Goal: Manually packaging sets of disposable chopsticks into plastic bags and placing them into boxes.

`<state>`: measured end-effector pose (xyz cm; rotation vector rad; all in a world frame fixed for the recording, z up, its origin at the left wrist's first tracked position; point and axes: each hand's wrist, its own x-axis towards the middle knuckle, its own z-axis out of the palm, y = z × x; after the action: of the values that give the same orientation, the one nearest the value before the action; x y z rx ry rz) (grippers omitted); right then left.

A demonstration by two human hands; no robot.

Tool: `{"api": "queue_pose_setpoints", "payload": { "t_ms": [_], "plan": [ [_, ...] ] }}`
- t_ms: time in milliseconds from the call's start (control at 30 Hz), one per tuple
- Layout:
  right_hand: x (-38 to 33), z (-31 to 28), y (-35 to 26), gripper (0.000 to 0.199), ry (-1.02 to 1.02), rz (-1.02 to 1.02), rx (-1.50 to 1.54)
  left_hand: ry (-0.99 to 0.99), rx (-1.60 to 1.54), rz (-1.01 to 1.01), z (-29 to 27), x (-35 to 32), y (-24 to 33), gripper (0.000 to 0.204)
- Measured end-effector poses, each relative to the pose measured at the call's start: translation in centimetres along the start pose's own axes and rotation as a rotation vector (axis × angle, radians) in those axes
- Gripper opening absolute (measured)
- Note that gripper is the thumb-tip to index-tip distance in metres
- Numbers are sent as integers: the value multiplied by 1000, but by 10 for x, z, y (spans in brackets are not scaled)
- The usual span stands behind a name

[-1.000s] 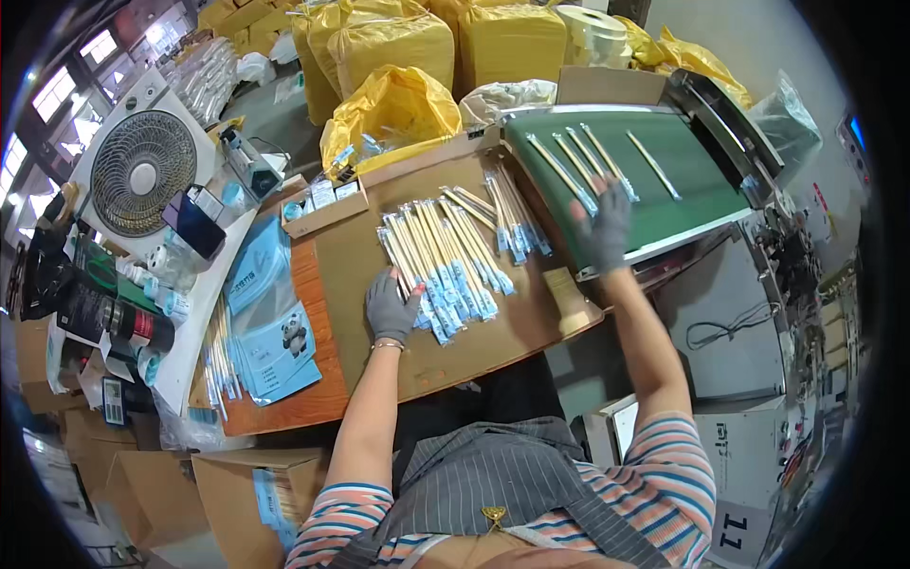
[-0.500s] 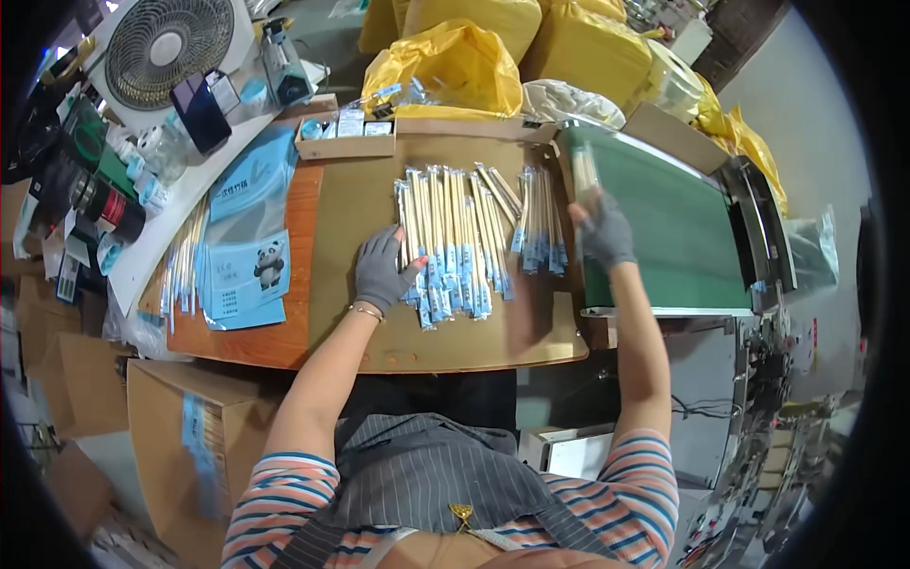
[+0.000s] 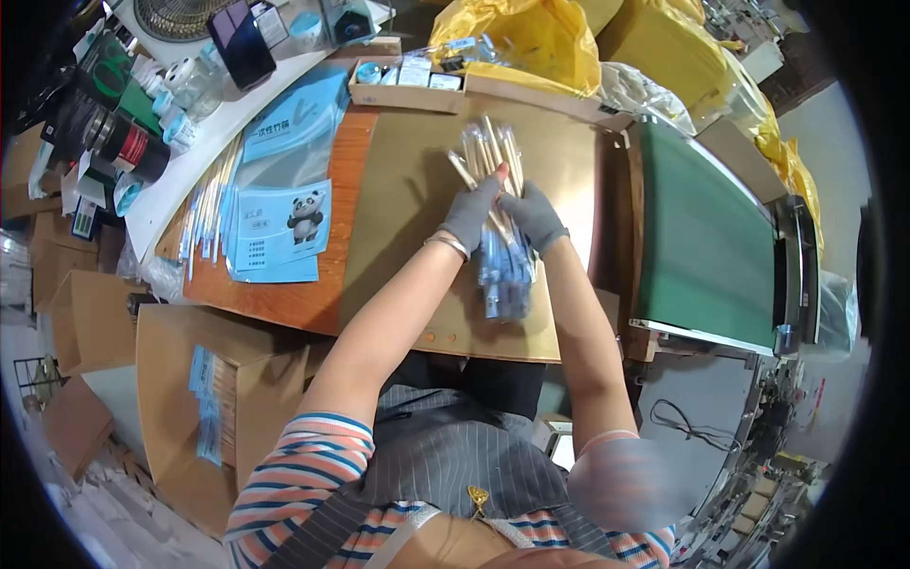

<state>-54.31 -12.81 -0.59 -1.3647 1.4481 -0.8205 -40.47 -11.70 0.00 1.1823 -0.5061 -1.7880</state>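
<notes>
Both my hands wear grey gloves and meet over a bunch of long clear packets of chopsticks (image 3: 500, 223) with blue ends, lying on a brown cardboard sheet (image 3: 408, 190) on the wooden table. My left hand (image 3: 471, 212) presses the bunch from the left, fingers bent around it. My right hand (image 3: 533, 216) closes on it from the right. The packets lie gathered in one narrow stack pointing away from me.
A green conveyor belt (image 3: 706, 242) runs at the right. Blue printed bags (image 3: 280, 228) and more packets (image 3: 204, 213) lie at the left. A shallow cardboard tray (image 3: 417, 83), yellow sacks (image 3: 517, 43), a fan (image 3: 175, 14) and bottles (image 3: 123, 142) stand behind. Cardboard boxes (image 3: 204, 398) sit lower left.
The packets were spread in a wide row with my hands apart, the right one at the conveyor. Now both hands have come together and the packets are bunched into one stack.
</notes>
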Motion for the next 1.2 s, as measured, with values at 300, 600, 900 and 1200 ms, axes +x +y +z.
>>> {"api": "queue_pose_setpoints", "payload": {
  "t_ms": [300, 600, 900, 1200],
  "plan": [
    [-72, 17, -81, 50, -36, -183, 695, -294, 236, 544, -10, -86, 47, 43],
    [-132, 2, -94, 113, -251, -406, 526, -511, 731, 843, -46, -114, 34, 108],
    [-170, 25, -78, 109, -99, -637, 341, -574, 928, 893, -50, -140, 12, 74],
    [-197, 38, -78, 92, -59, -667, 187, -558, 1081, 1051, -59, -173, 10, 68]
  ]
}}
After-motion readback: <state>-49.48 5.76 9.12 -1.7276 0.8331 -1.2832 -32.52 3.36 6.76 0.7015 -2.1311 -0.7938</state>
